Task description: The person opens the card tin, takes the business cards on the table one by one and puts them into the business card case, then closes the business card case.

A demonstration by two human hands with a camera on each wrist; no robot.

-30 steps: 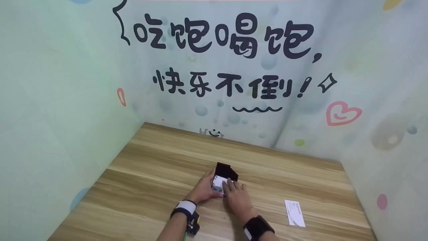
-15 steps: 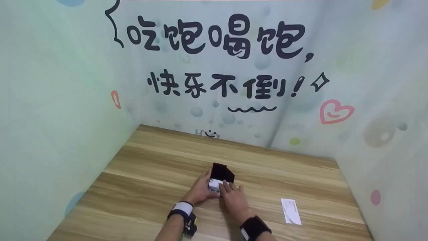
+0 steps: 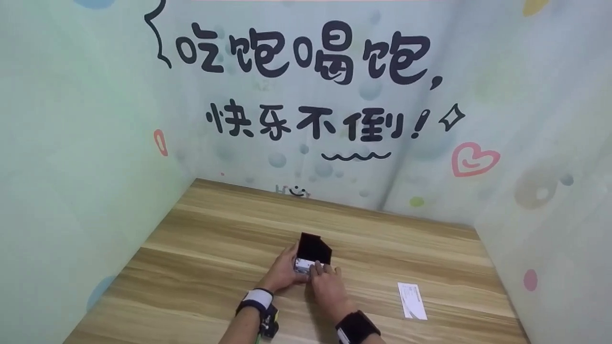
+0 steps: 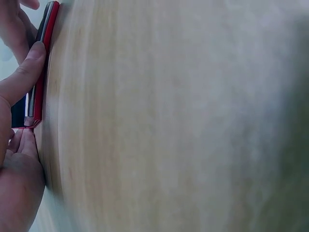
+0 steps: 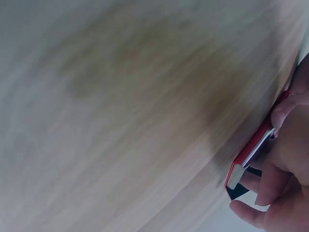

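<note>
A card case stands with its black lid raised; its outside is red with a metal edge in both wrist views. White business cards with a printed pattern lie in its lower half. My left hand grips the left end of the case, the left thumb along its front edge and fingers under the end. My right hand bends its fingers over the cards. In the right wrist view, the right thumb lies at the front edge and a finger reaches inside the case. The fingers hide part of the cards.
One white business card lies on the wood-grain table, right of my right hand. Printed walls enclose the table at the back and sides. Both wrists wear straps, and a small black device hangs by the left one.
The right fingers have drawn toward my body over the cards. The visible white strip has narrowed, and more of the black lid shows. The head view has shifted slightly.
</note>
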